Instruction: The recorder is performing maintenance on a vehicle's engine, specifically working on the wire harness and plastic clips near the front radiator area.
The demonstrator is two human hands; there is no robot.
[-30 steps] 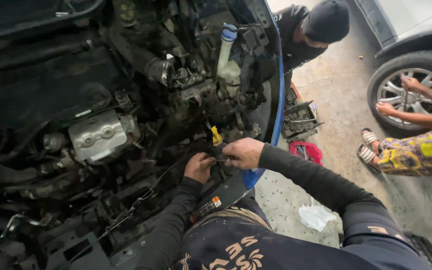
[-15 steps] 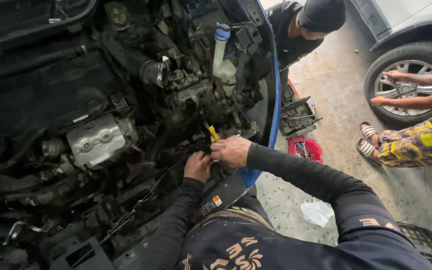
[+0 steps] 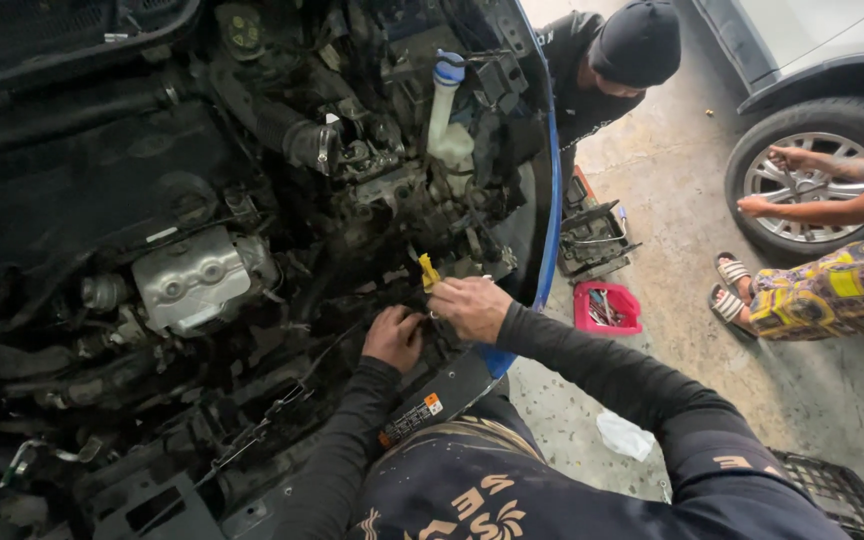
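Note:
I lean over the open engine bay (image 3: 202, 250) of a blue car. My left hand (image 3: 393, 337) reaches down among dark parts at the front of the bay, fingers curled on something I cannot make out. My right hand (image 3: 470, 307) lies just to its right, closed around a tool with a yellow handle (image 3: 429, 270) that sticks up from my fist. Both arms wear long black sleeves. A silver metal cover (image 3: 192, 278) sits to the left, and a white fluid reservoir with a blue cap (image 3: 446, 110) stands behind my hands.
A person in a black cap (image 3: 632, 50) crouches by the blue bumper edge (image 3: 550, 220). On the concrete floor are a red tray of tools (image 3: 607, 307), a black tool case (image 3: 597, 240) and a white rag (image 3: 624, 436). Another person's hands (image 3: 782, 180) work at a neighbouring car's wheel (image 3: 802, 180).
My hands have stayed at the same spot in the bay; the view shifted slightly. The person at the wheel has moved their hands a little.

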